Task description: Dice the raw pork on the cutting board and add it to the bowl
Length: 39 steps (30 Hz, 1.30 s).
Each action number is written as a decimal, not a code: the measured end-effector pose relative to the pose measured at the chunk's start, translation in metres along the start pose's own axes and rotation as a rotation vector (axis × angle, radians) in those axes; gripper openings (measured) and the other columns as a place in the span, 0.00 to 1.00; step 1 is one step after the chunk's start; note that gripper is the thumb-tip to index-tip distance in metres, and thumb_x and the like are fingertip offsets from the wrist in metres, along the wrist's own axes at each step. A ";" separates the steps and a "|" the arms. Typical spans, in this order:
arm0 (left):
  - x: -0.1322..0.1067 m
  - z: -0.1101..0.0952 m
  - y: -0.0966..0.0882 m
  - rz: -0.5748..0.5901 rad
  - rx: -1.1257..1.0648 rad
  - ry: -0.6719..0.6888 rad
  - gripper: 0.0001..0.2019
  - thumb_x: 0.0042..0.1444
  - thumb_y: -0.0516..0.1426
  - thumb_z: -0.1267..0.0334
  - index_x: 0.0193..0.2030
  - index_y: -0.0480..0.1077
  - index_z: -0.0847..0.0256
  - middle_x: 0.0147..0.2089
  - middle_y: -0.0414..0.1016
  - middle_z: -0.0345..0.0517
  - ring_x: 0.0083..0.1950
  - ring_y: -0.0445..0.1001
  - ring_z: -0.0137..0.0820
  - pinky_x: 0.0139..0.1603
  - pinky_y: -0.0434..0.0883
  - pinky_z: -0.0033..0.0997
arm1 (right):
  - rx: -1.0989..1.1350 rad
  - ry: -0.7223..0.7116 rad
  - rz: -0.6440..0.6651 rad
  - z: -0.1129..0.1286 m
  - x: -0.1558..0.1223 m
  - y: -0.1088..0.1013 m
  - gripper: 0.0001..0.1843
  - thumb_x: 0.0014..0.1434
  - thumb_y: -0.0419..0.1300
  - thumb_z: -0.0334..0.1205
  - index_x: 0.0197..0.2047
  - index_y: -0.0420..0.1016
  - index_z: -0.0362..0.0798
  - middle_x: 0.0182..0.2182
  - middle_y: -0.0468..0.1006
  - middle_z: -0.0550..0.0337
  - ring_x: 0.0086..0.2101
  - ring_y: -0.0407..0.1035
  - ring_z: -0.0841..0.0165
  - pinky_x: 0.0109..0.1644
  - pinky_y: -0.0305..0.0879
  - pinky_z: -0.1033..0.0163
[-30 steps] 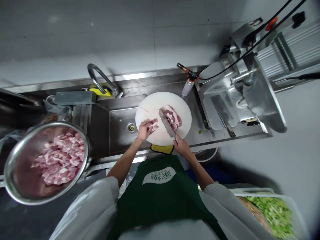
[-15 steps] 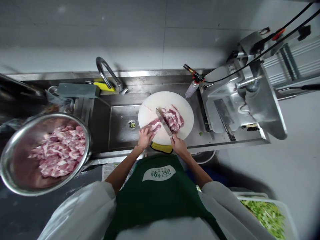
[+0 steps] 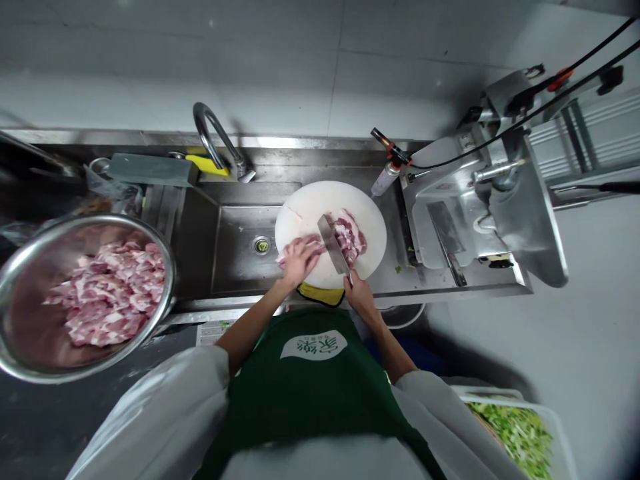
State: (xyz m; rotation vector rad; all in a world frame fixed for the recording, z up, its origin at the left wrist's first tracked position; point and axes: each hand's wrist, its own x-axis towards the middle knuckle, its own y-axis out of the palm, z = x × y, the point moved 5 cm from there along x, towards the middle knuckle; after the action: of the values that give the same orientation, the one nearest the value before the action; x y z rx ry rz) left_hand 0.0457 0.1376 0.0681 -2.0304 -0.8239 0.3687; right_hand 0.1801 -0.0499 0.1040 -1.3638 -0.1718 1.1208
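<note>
A round white cutting board (image 3: 310, 200) rests over the right part of a steel sink. My left hand (image 3: 299, 259) lies on a piece of raw meat (image 3: 311, 240) at the board's left, fingers curled over it. My right hand (image 3: 358, 296) grips the handle of a cleaver (image 3: 333, 245), whose blade stands on the board between that piece and a pile of sliced meat (image 3: 350, 235) to its right.
A large steel bowl (image 3: 45, 367) full of cut meat sits at the left. A faucet (image 3: 215, 140) arches over the sink basin (image 3: 240, 247). A metal slicing machine (image 3: 480, 200) stands to the right, a torch canister (image 3: 384, 175) beside it. A tray of chopped greens (image 3: 515, 433) is at lower right.
My left hand has slid forward over the meat piece, covering more of it. The cleaver has shifted slightly right toward the sliced pile. The head camera has drifted.
</note>
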 end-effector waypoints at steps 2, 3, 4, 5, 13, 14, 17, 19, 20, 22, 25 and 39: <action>-0.015 0.017 -0.012 -0.022 0.009 -0.068 0.22 0.69 0.55 0.52 0.65 0.72 0.56 0.67 0.70 0.57 0.66 0.63 0.50 0.66 0.60 0.53 | -0.015 0.003 0.005 0.000 -0.002 -0.004 0.22 0.76 0.43 0.46 0.63 0.68 0.47 0.44 0.83 0.50 0.42 0.76 0.58 0.44 0.60 0.63; -0.023 0.025 -0.015 -0.005 0.002 -0.064 0.22 0.69 0.55 0.51 0.64 0.72 0.57 0.65 0.71 0.57 0.64 0.66 0.49 0.65 0.61 0.51 | -0.025 0.002 0.009 0.001 -0.004 -0.006 0.22 0.76 0.43 0.46 0.63 0.68 0.47 0.44 0.83 0.50 0.42 0.76 0.59 0.44 0.60 0.63; -0.032 0.032 -0.017 0.017 -0.012 -0.035 0.21 0.69 0.55 0.51 0.63 0.72 0.57 0.64 0.72 0.57 0.63 0.67 0.48 0.64 0.62 0.50 | -0.035 -0.002 0.011 0.004 -0.005 -0.008 0.22 0.76 0.43 0.45 0.63 0.68 0.47 0.44 0.83 0.50 0.42 0.77 0.59 0.44 0.60 0.63; -0.040 0.037 -0.018 0.027 -0.030 0.006 0.20 0.69 0.55 0.51 0.62 0.73 0.57 0.63 0.73 0.56 0.62 0.68 0.47 0.63 0.64 0.48 | -0.041 -0.014 0.010 0.007 -0.006 -0.011 0.22 0.76 0.43 0.45 0.63 0.68 0.47 0.44 0.83 0.50 0.43 0.77 0.59 0.44 0.60 0.63; -0.059 0.048 -0.010 -0.249 -0.179 0.090 0.13 0.68 0.57 0.55 0.53 0.76 0.56 0.53 0.76 0.53 0.55 0.73 0.43 0.59 0.71 0.46 | -0.094 -0.079 0.027 0.044 0.001 -0.010 0.21 0.77 0.44 0.46 0.62 0.70 0.47 0.44 0.84 0.48 0.43 0.78 0.59 0.46 0.63 0.62; -0.059 0.049 -0.009 -0.256 -0.184 0.085 0.12 0.68 0.58 0.55 0.52 0.76 0.56 0.52 0.76 0.53 0.55 0.73 0.43 0.58 0.71 0.46 | -0.104 -0.077 0.036 0.045 0.002 -0.012 0.21 0.77 0.44 0.45 0.62 0.70 0.47 0.44 0.84 0.48 0.43 0.78 0.59 0.46 0.64 0.62; -0.058 0.051 -0.005 -0.256 -0.199 0.085 0.12 0.67 0.58 0.55 0.52 0.76 0.55 0.52 0.77 0.52 0.54 0.73 0.42 0.59 0.72 0.47 | -0.085 -0.122 -0.043 0.049 0.000 -0.039 0.23 0.76 0.44 0.45 0.66 0.68 0.46 0.44 0.84 0.47 0.42 0.79 0.57 0.47 0.67 0.59; -0.059 0.053 -0.003 -0.275 -0.202 0.085 0.11 0.67 0.58 0.56 0.52 0.76 0.55 0.52 0.77 0.52 0.55 0.73 0.42 0.59 0.72 0.47 | -0.013 -0.202 -0.201 0.056 -0.004 -0.065 0.26 0.76 0.42 0.46 0.70 0.63 0.47 0.48 0.83 0.46 0.43 0.79 0.57 0.47 0.70 0.58; -0.060 0.053 -0.003 -0.286 -0.201 0.082 0.11 0.67 0.58 0.56 0.52 0.76 0.56 0.52 0.77 0.52 0.55 0.73 0.42 0.59 0.71 0.47 | 0.038 -0.246 -0.302 0.059 -0.006 -0.076 0.28 0.76 0.41 0.47 0.72 0.61 0.47 0.51 0.81 0.46 0.45 0.78 0.57 0.48 0.71 0.57; -0.062 0.054 -0.002 -0.301 -0.194 0.074 0.11 0.67 0.58 0.56 0.52 0.76 0.56 0.52 0.76 0.52 0.56 0.73 0.42 0.60 0.71 0.46 | 0.128 -0.297 -0.466 0.066 -0.007 -0.086 0.30 0.76 0.39 0.48 0.74 0.57 0.45 0.55 0.79 0.43 0.49 0.77 0.56 0.50 0.72 0.56; -0.062 0.054 -0.002 -0.294 -0.186 0.075 0.11 0.67 0.58 0.56 0.51 0.76 0.56 0.52 0.76 0.52 0.55 0.73 0.42 0.59 0.71 0.46 | 0.105 -0.213 -0.349 0.072 0.006 -0.054 0.28 0.76 0.41 0.44 0.70 0.63 0.40 0.48 0.81 0.39 0.47 0.78 0.54 0.51 0.72 0.54; -0.041 0.052 0.011 -0.202 -0.126 0.102 0.12 0.70 0.55 0.55 0.51 0.77 0.57 0.52 0.77 0.52 0.57 0.72 0.43 0.58 0.68 0.46 | 0.284 -0.142 -0.102 -0.003 0.057 -0.027 0.22 0.72 0.49 0.49 0.59 0.73 0.46 0.42 0.82 0.51 0.42 0.77 0.59 0.46 0.71 0.59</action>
State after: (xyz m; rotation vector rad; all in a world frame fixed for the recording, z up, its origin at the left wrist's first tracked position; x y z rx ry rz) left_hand -0.0079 0.1387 0.0272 -2.0399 -0.9997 0.1004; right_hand 0.2254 -0.0065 0.0971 -1.0142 -0.1753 1.1105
